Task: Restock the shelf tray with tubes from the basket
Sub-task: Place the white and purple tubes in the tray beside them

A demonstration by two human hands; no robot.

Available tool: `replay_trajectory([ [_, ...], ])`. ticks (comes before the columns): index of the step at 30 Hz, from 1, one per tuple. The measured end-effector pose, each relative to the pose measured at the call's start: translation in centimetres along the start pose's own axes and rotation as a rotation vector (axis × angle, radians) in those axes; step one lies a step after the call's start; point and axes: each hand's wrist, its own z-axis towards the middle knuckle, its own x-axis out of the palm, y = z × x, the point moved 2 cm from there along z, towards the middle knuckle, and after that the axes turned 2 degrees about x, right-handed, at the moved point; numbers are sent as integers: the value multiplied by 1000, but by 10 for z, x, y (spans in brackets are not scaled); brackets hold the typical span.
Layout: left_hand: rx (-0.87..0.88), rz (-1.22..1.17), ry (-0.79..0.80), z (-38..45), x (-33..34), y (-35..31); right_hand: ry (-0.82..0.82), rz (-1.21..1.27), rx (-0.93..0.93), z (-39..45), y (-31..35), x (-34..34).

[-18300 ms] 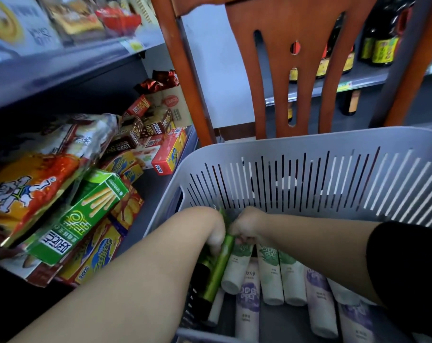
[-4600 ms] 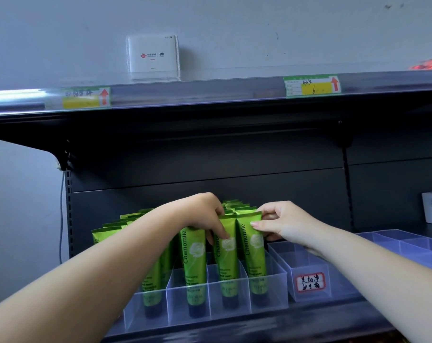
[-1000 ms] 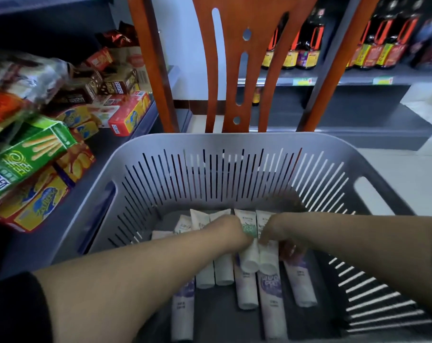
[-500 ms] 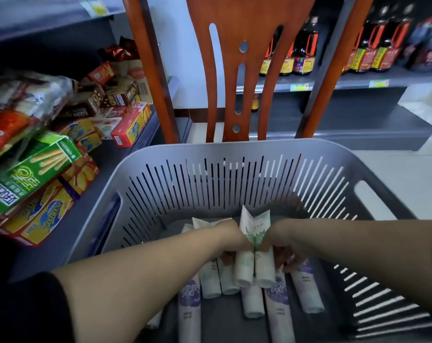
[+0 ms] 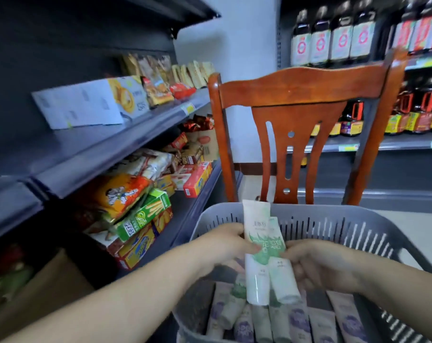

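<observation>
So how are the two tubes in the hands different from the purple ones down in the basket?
The two held tubes carry green print; the purple tubes carry purple print. The held tubes stand nearly upright above the basket, pinched between the left hand and right hand; the purple tubes lie flat on the basket floor, untouched. Both kinds are pale squeeze tubes of similar shape.

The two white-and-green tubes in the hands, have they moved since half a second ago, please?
Yes: the two tubes have risen; their crimped ends now top the basket's back rim, held by both hands.
</observation>
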Motion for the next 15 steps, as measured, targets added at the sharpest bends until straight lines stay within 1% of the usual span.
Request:
replay_trajectory([
  [3,109,-36,-151,-56,-26,-18,158,64,-122,-5,26,47],
  [7,191,-123,-439,-137,-66,-32,338,81,-345,-19,69,130],
  [10,215,-140,-666,-202,-93,-38,331,5,-529,-28,97,189],
  [12,217,-125,-777,-244,-105,-42,310,-44,-655,-37,109,229],
  [15,230,-37,-919,-307,-117,-51,341,-70,-809,-61,121,291],
])
